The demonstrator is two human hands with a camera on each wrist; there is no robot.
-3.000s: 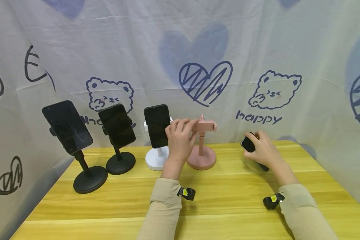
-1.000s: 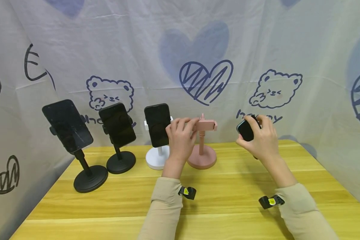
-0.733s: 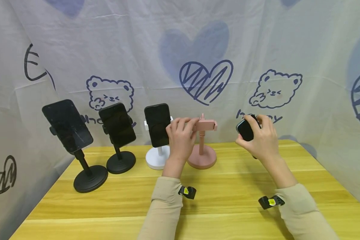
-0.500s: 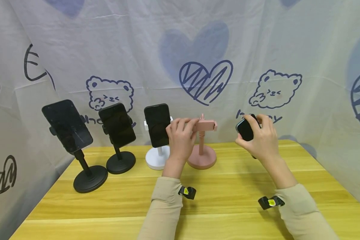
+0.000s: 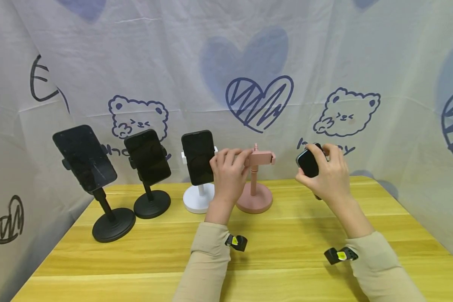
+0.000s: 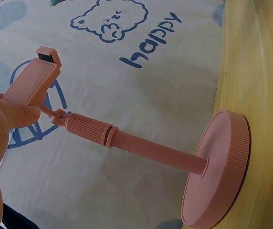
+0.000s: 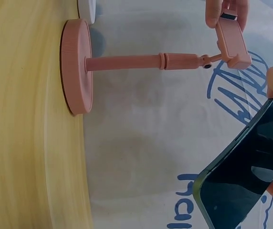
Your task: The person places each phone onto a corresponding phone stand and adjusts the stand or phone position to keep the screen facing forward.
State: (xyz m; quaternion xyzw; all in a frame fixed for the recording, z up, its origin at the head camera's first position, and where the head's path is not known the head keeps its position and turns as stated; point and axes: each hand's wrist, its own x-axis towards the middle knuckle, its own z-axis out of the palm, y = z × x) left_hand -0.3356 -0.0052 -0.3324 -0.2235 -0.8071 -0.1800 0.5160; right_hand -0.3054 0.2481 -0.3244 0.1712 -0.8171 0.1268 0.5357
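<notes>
A pink phone stand (image 5: 254,199) stands upright on the table, its round base flat on the wood. My left hand (image 5: 228,174) grips the left end of its clamp, thumb (image 6: 26,114) beneath, as the left wrist view shows. No phone sits in that clamp. To the right, my right hand (image 5: 330,176) holds a dark smartphone (image 5: 308,163) by its edges above the table. In the right wrist view the phone (image 7: 244,167) is tilted, apart from the pink clamp (image 7: 232,40); part of it lies behind my fingers.
Left of the pink stand is a white stand (image 5: 197,199) bearing a phone (image 5: 198,158). Further left, two black stands (image 5: 152,204) also carry phones (image 5: 148,157). A patterned cloth (image 5: 196,58) hangs behind the wooden table (image 5: 279,256) and along its sides.
Since three seconds ago my right hand has lifted the smartphone up from near the table and slightly left. My left hand and the pink clamp have just shifted a little to the right.
</notes>
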